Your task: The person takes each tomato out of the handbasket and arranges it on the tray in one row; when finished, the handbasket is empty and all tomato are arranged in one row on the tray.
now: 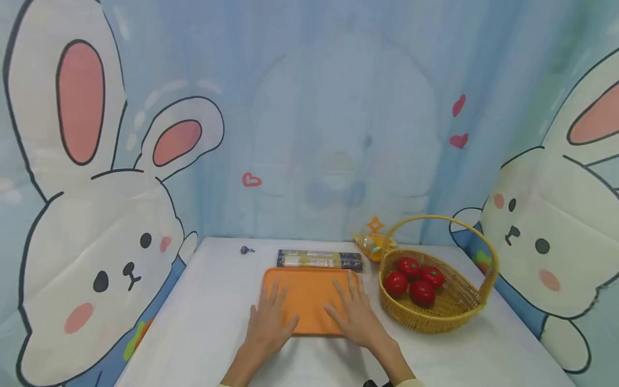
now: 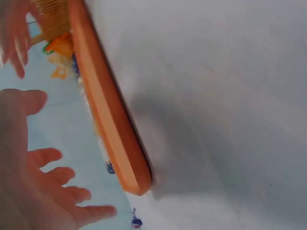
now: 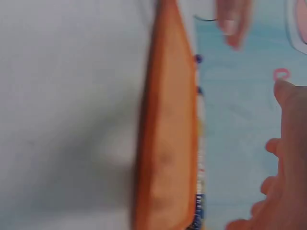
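Note:
An orange rectangular tray (image 1: 309, 301) lies on the white table, also seen edge-on in the left wrist view as a tray (image 2: 108, 110) and blurred in the right wrist view. My left hand (image 1: 268, 325) is by the tray's left side, fingers spread and pointing away from me. Over the right side is my right hand (image 1: 358, 320), its fingers likewise spread. Both wrist views show the left hand (image 2: 43, 191) and right hand (image 3: 283, 167) apart from the tray surface, with nothing held.
Behind the tray lie two long dark-blue and yellow packets (image 1: 319, 260). A yellow bag (image 1: 373, 247) is beside them. To the right stands a wicker basket (image 1: 430, 324) with several red tomatoes (image 1: 422, 293). A small purple lollipop (image 1: 245, 250) lies back left. A rabbit-print curtain (image 1: 309, 107) hangs behind.

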### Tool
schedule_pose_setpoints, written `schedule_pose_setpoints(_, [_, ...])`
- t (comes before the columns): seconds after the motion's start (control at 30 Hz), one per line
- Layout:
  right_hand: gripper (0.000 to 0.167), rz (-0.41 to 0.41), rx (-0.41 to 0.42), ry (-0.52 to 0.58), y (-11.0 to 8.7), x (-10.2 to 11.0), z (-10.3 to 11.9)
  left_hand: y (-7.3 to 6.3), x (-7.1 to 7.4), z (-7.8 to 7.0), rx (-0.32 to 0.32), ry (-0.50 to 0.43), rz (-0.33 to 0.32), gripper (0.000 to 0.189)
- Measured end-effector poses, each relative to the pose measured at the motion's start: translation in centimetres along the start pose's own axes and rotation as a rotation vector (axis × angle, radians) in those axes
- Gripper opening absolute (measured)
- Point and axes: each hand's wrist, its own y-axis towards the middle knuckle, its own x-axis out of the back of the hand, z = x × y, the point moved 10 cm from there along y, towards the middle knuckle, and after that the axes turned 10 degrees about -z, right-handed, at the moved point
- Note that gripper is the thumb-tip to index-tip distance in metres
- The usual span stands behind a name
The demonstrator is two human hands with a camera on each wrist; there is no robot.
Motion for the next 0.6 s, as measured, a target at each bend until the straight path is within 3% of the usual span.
schedule_pose_setpoints(0.13, [0.07,0.041,0.001,0.158,1.0,3.5,0.1,-0.4,1.2,2.0,0.113,-0.138,0.006,0.074])
schedule_pose_setpoints(0.23, [0.059,-0.027,0.007,0.187,1.7,7.5,-0.9,-0.6,1.7,3.4,0.175,-0.223,0.026,0.081])
schedule_pose_setpoints(0.33, [0.046,-0.117,-0.004,0.177,1.7,11.3,-3.2,-0.7,1.2,4.6,0.212,-0.277,0.063,0.09])
schedule_pose_setpoints(0.47, [0.044,-0.152,-0.05,0.169,1.3,14.1,-7.0,-1.2,0.1,6.3,0.266,-0.272,0.118,0.096])
schedule_pose_setpoints(0.6, [0.055,-0.106,-0.126,0.191,1.3,14.6,-10.7,-2.1,-0.9,7.7,0.339,-0.225,0.177,0.092])
